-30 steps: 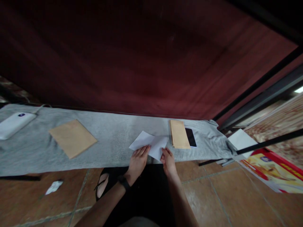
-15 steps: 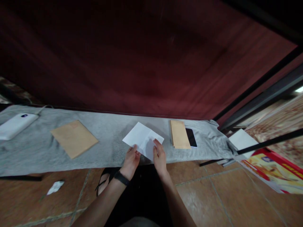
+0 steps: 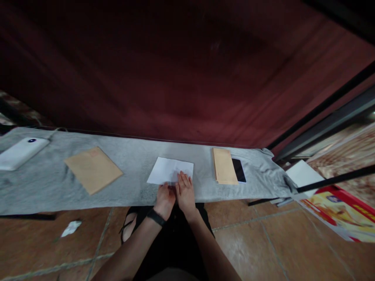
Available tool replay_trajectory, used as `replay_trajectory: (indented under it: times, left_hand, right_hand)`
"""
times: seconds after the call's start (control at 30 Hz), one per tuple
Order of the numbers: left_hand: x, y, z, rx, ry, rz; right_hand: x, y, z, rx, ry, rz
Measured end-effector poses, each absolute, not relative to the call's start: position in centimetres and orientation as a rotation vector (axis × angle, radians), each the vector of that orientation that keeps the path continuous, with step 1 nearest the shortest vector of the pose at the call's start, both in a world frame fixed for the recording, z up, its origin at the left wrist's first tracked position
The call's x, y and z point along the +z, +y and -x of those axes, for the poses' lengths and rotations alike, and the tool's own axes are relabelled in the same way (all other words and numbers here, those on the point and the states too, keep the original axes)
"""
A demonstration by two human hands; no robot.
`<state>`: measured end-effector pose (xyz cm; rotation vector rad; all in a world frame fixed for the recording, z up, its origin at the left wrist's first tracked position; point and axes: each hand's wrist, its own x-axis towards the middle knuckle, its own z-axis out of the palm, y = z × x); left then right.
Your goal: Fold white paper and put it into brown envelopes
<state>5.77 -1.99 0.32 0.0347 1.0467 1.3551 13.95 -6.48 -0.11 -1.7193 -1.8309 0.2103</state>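
A folded white sheet of paper (image 3: 169,170) lies flat on the grey cloth (image 3: 134,156) that covers the long table. My right hand (image 3: 184,192) rests on the sheet's near edge with its fingers stretched flat. My left hand (image 3: 165,198), a black band on its wrist, sits close beside it at the same edge, its fingers curled down against the paper. The two hands touch each other.
A brown envelope (image 3: 93,169) lies to the left, a stack of brown envelopes (image 3: 224,171) to the right with a dark phone (image 3: 239,170) beside it. A white power bank (image 3: 20,152) sits far left. A crumpled paper scrap (image 3: 70,228) lies on the tiled floor.
The white sheet, held tilted and partly unfolded before, now lies flat and squared on the cloth. Both hands have come together at its near edge.
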Motion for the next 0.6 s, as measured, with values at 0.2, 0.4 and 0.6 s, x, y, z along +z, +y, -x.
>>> replay_trajectory:
  times: [0.2, 0.4, 0.6]
  left_hand:
    - [0.9, -7.2, -2.4, 1.035, 1.035, -0.083]
    - [1.6, -7.0, -1.1, 1.214, 1.166, -0.922]
    - [-0.9, -0.6, -2.7, 0.942, 1.250, -1.798]
  right_hand:
    - [-1.8, -6.5, -15.1, 0.233, -1.851, 1.755]
    - [-1.9, -5.4, -13.8, 0.253, -1.984, 1.734]
    - [-2.0, -4.7, -12.0, 0.193, -2.175, 1.771]
